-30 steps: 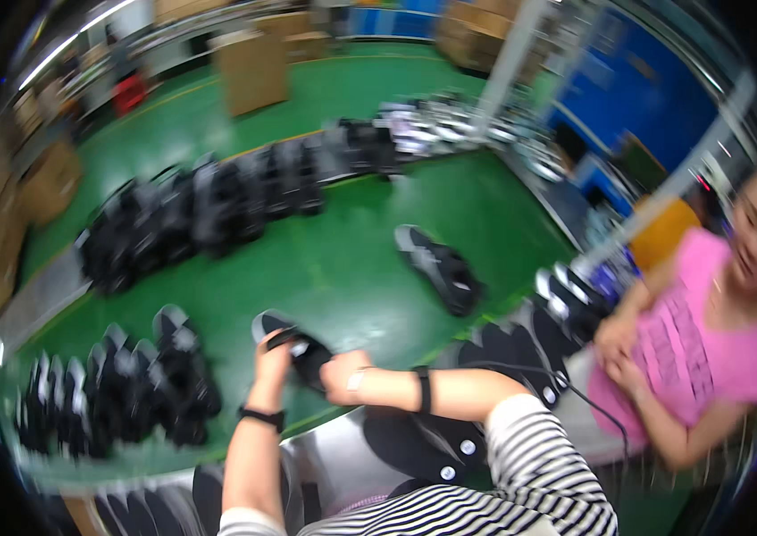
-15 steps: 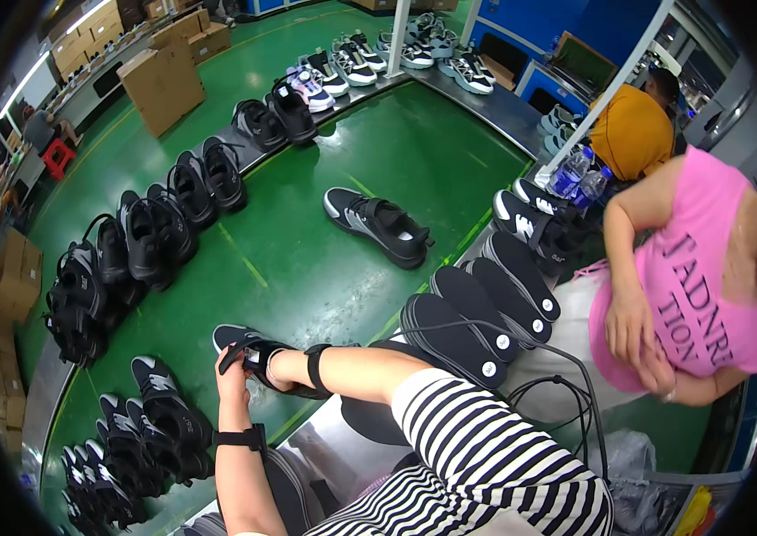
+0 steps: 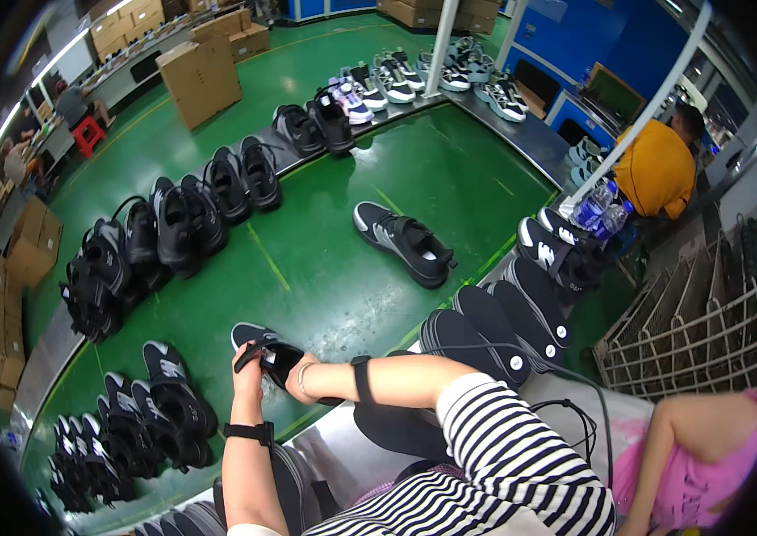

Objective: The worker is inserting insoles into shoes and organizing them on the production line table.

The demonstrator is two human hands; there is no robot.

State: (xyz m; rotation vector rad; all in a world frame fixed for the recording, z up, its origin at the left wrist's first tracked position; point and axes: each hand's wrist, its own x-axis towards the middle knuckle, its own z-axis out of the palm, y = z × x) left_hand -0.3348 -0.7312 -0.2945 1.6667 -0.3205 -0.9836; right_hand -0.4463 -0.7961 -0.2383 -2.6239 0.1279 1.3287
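Over the green belt, a black sneaker (image 3: 244, 334) with a grey toe is between my two hands. My left hand (image 3: 247, 379) is closed on the black upper near its opening, thumb and fingers around a dark flap. At the heel side, my right hand (image 3: 301, 379) is closed against the shoe's collar; most of its fingers are hidden. Farther off, another black-and-grey sneaker (image 3: 403, 243) lies alone on the belt (image 3: 316, 268). Several dark shoes (image 3: 168, 397) stand at the left, near my left forearm.
Black shoes (image 3: 177, 223) line the far left ledge. Black insoles (image 3: 468, 344) and a cable (image 3: 606, 438) lie along the near ledge at right. Beyond are bottles (image 3: 594, 207), a wire rack (image 3: 691, 330), a co-worker in pink (image 3: 691, 464) and a person in orange (image 3: 660, 170).
The view has turned, so the scene sits farther right. The co-worker in pink has dropped low at the right edge, uncovering the wire rack. Both my hands stay at the sneaker.
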